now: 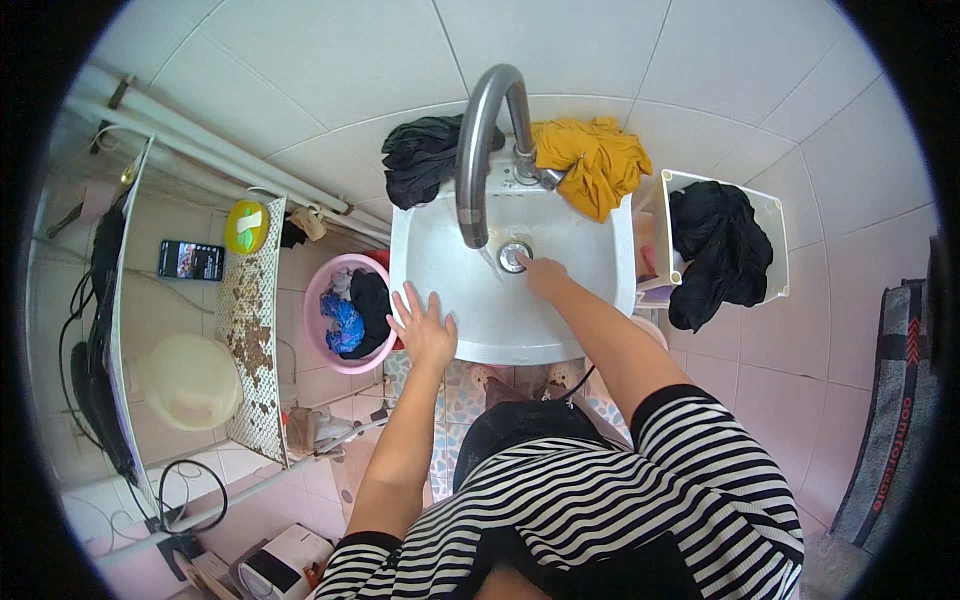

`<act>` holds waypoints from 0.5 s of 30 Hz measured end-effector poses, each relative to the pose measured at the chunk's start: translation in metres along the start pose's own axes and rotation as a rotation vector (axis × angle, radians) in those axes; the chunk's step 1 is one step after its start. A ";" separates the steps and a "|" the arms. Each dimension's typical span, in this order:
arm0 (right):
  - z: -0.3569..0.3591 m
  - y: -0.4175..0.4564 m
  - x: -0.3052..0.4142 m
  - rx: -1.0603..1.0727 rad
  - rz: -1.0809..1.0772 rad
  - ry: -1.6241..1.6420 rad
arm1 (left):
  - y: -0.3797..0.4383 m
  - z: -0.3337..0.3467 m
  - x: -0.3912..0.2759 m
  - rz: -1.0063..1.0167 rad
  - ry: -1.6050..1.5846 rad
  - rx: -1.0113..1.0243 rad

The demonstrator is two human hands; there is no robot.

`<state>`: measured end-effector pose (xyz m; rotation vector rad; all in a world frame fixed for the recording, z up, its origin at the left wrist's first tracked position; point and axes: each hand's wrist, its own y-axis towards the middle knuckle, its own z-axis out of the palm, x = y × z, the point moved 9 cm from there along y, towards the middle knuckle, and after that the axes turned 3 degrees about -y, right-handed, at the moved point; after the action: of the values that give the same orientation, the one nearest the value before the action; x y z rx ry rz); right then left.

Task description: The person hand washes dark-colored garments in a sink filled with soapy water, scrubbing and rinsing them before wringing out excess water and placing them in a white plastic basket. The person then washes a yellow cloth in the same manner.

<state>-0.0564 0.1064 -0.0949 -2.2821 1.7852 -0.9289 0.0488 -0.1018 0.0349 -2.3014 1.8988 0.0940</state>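
A white ceramic sink [435,255] lies in front of me, with a curved metal faucet [474,150] over its back half. My right hand [546,276] reaches into the basin, a fingertip touching the round metal drain stopper [515,256]. Its other fingers look curled and are partly hidden. My left hand [426,330] rests on the sink's left front rim with fingers spread and nothing held. Dark cloth [421,161] is bunched on the back left corner of the sink, and a mustard-yellow garment [592,161] lies crumpled at the back right.
A pink basin [312,315] with clothes stands left of the sink. Black cloth [720,240] hangs over a white plastic rack [780,240] at right. A rusty perforated shelf [259,300] on the left holds a phone [191,259] and a yellow-green soap dish [241,238].
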 end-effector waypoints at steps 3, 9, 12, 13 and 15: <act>-0.003 -0.017 -0.011 -0.029 -0.034 0.136 | -0.001 0.002 -0.003 0.036 -0.007 -0.031; -0.048 -0.049 -0.009 -0.114 -0.239 0.339 | -0.001 0.007 0.006 0.057 -0.092 -0.033; -0.103 -0.074 0.005 -0.216 -0.269 0.442 | 0.008 0.012 0.018 -0.035 -0.266 0.102; -0.111 -0.080 0.004 -0.226 -0.267 0.500 | 0.016 0.018 0.025 -0.088 -0.363 0.138; -0.122 -0.093 0.000 -0.261 -0.257 0.534 | 0.040 -0.012 0.020 0.007 -0.668 -0.082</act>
<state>-0.0403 0.1697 0.0442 -2.6574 1.9192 -1.5583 0.0132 -0.1306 0.0410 -1.9494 1.5630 0.8360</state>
